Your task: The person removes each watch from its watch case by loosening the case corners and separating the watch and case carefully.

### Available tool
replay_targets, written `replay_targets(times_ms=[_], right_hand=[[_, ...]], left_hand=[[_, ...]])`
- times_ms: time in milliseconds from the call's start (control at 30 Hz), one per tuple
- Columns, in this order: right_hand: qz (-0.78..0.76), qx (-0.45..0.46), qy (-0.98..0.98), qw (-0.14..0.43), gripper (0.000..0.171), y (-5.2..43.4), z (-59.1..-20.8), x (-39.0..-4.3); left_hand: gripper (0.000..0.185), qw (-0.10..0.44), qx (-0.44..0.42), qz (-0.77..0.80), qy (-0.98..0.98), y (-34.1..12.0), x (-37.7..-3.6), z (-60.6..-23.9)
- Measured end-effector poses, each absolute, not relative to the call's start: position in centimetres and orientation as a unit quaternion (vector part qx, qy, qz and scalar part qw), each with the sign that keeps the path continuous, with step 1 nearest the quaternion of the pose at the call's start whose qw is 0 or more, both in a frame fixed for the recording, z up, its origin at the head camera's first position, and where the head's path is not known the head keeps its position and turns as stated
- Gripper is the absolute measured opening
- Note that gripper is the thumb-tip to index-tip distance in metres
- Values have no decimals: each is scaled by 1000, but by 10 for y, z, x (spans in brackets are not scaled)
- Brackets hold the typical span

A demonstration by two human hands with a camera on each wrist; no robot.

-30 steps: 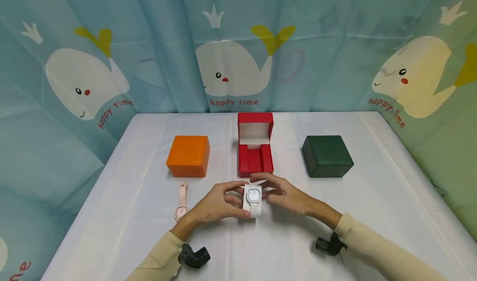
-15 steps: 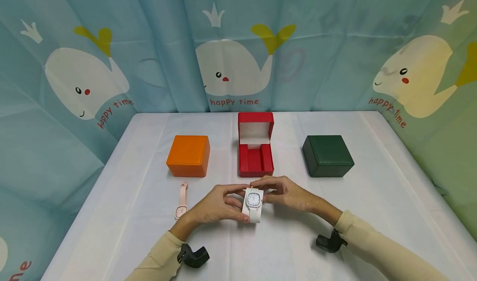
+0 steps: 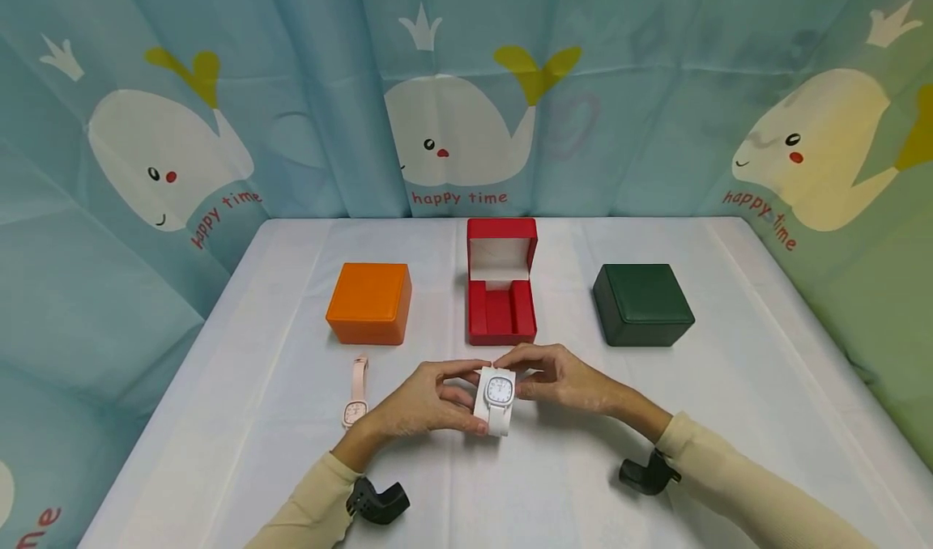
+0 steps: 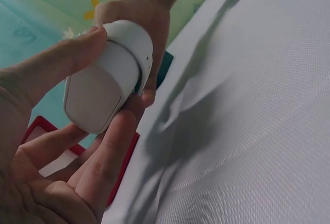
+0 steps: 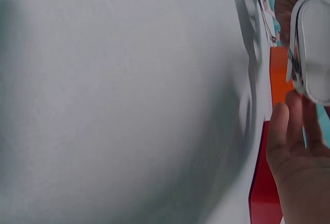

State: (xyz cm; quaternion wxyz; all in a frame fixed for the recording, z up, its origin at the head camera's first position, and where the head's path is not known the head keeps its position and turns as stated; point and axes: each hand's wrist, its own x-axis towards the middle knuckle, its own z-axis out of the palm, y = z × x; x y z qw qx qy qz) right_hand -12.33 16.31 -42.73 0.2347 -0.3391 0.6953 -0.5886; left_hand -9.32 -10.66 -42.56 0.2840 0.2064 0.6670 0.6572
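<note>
A white wristwatch with a square face is wrapped around a white cushion. My left hand grips it from the left, thumb at the near end and fingers along the far side. From the right, my right hand pinches the watch and cushion near their far right edge; the right wrist view shows its fingertips against the strap end. Both hands hold it over the table, dial facing up. A pink watch lies beside my left wrist, partly hidden by it.
An open red box with a white-lined lid stands just beyond my hands. To its left is a closed orange box, to its right a closed green box. A whale-print curtain hangs behind the white-covered table.
The white watch on its cushion has come slightly nearer to me and tilted. My right hand's index finger has come in to the cushion's far edge. The boxes and pink watch have stayed put.
</note>
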Motion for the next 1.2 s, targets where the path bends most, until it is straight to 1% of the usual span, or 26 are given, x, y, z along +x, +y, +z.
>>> replay_targets(times_ms=[100, 200, 300, 367, 500, 600, 867, 1067, 1200], right_hand=[[-572, -345, 712, 216, 49, 161, -427, -119], [-540, -356, 738, 192, 64, 158, -425, -113], [-511, -361, 764, 158, 80, 152, -423, -105], [-506, -357, 774, 133, 86, 148, -424, -101], [-510, -347, 782, 89, 82, 143, -428, -99], [-514, -349, 780, 76, 79, 143, -431, -99], [-515, -339, 784, 71, 79, 144, -428, -101], [-506, -314, 801, 66, 78, 143, -424, -100], [-502, -320, 801, 66, 78, 144, -424, -101]], left_hand=[[79, 271, 198, 661, 671, -105, -94, -426], [79, 251, 189, 664, 679, -104, -95, -426], [77, 233, 179, 665, 687, -102, -94, -426], [75, 226, 178, 664, 690, -100, -94, -425], [73, 221, 175, 661, 695, -98, -93, -423], [75, 220, 167, 660, 698, -98, -93, -423], [74, 218, 166, 671, 689, -97, -93, -422], [77, 213, 169, 683, 678, -96, -93, -421], [79, 215, 170, 687, 673, -96, -93, -423]])
